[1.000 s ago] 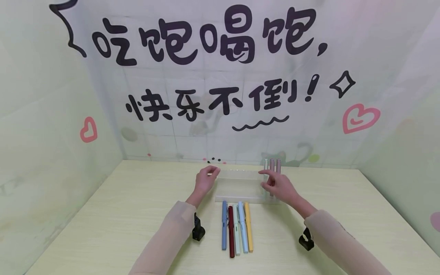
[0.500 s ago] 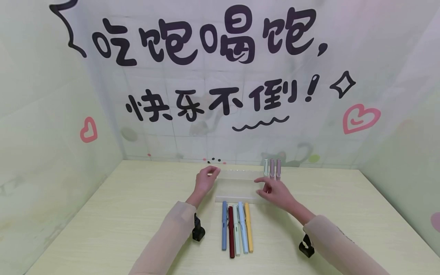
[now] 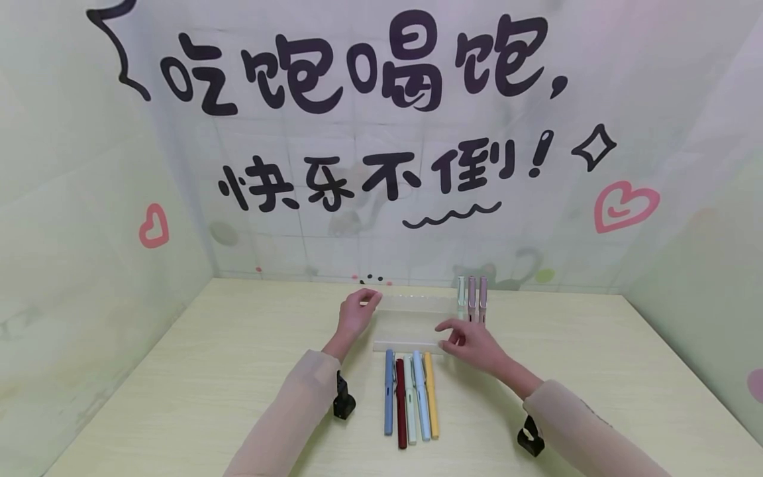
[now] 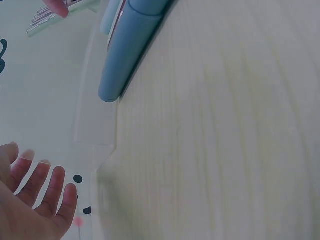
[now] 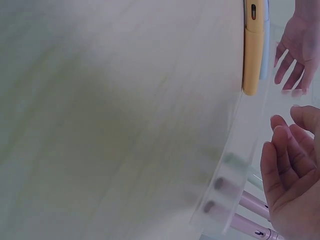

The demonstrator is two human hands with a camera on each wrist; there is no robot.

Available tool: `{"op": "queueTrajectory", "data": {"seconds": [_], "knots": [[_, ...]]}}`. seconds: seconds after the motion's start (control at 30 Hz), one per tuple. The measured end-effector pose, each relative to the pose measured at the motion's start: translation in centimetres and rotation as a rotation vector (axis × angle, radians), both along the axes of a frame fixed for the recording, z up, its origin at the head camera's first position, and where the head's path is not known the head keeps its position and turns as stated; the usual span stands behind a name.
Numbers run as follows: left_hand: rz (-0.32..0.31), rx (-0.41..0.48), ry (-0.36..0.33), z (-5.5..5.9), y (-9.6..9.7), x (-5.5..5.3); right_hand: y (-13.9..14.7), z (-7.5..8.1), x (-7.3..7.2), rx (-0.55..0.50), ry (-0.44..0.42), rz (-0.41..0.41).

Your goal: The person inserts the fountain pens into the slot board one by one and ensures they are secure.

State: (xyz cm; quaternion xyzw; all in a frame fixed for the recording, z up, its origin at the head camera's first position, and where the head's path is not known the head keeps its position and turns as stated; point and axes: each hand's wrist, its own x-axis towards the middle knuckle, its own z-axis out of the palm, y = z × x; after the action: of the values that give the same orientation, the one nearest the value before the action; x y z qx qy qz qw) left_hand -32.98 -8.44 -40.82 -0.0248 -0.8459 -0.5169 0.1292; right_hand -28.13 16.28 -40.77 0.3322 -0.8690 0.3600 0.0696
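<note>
A clear pen stand (image 3: pixel 390 346) stands near the back of the table. My left hand (image 3: pixel 356 315) pinches its upper left corner between thumb and fingers. A pale green pen (image 3: pixel 461 289) and two mauve pens (image 3: pixel 483 291) lean in its right end. My right hand (image 3: pixel 473 342) hovers at the stand's front lip, just left of them, fingers loosely bent and holding nothing. Before the stand lie a blue pen (image 3: pixel 389 397), a dark red pen (image 3: pixel 401 404), a mint pen (image 3: pixel 411 414), a light blue pen (image 3: pixel 422 401) and a yellow pen (image 3: pixel 432 401), side by side.
A printed cloth backdrop (image 3: pixel 334 252) rises right behind the stand, with cloth walls at both sides. Pale wood-grain tabletop (image 3: pixel 226 397) extends left and right of the pens. Each wrist carries a small black camera mount (image 3: pixel 344 397).
My right hand has drawn down and left, from over the standing pens to the stand's front lip, uncovering more of those pens. The left hand keeps its place.
</note>
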Motion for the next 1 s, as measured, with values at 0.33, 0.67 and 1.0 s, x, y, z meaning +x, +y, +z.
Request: {"op": "queueTrajectory", "data": {"seconds": [0.33, 0.67, 1.0], "knots": [[-0.002, 0.002, -0.001, 0.0, 0.0, 0.0, -0.6, -0.7, 0.3, -0.004, -0.085, 0.038], [0.000, 0.008, -0.025, -0.1, 0.0, 0.0, -1.7, -1.0, 0.8, 0.090, -0.136, 0.012], [0.002, 0.006, -0.020, 0.1, 0.1, 0.1, -2.4, -1.2, 1.3, 0.138, -0.181, -0.022]]}}
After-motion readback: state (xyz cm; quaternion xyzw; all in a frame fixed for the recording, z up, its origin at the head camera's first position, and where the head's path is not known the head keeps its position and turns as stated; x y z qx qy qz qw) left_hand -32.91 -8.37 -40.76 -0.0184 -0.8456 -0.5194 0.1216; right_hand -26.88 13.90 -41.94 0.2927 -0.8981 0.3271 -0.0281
